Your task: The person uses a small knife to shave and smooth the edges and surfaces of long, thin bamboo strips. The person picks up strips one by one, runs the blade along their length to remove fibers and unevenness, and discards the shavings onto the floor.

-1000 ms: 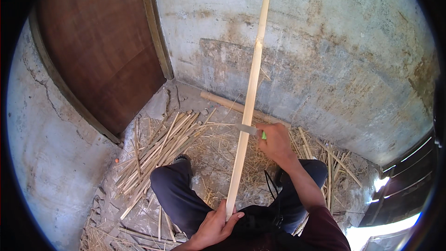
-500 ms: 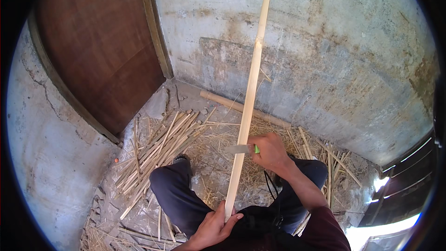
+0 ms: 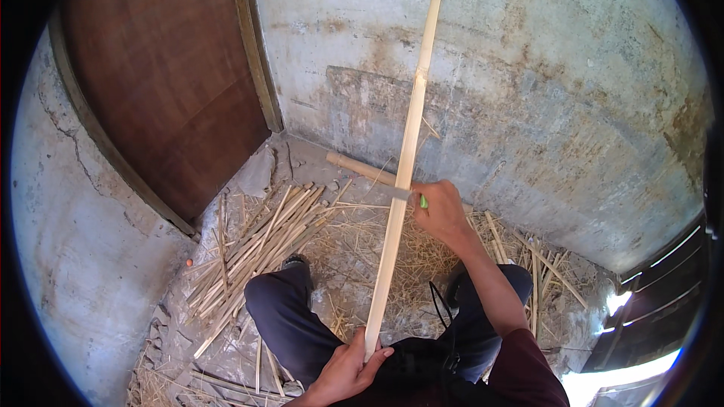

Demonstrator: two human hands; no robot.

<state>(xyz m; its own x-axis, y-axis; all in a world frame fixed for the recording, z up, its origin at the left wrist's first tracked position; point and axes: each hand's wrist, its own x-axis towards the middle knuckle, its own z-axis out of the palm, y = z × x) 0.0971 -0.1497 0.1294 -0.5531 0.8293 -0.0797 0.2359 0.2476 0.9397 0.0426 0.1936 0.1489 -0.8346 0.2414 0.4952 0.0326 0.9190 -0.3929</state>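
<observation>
A long, pale split bamboo strip (image 3: 394, 234) rises from my lap, tilted up and away in front of the wall. My left hand (image 3: 348, 368) is closed around its near end. My right hand (image 3: 440, 213) grips a knife (image 3: 401, 194) by its green handle, beside the strip at about mid-length. The blade lies across the strip's face, its tip reaching about the left edge. A thin shaving (image 3: 431, 128) sticks out from the strip's right side, higher up.
Many split bamboo sticks (image 3: 260, 245) lie piled at the left, with more sticks (image 3: 544, 271) at the right. A bamboo pole (image 3: 362, 168) rests along the foot of the stained wall (image 3: 543, 105). Shavings (image 3: 339, 234) litter the floor. A brown door (image 3: 162, 68) stands at the left.
My right hand and the knife have moved up along the strip, away from me. My left hand keeps its hold at the near end.
</observation>
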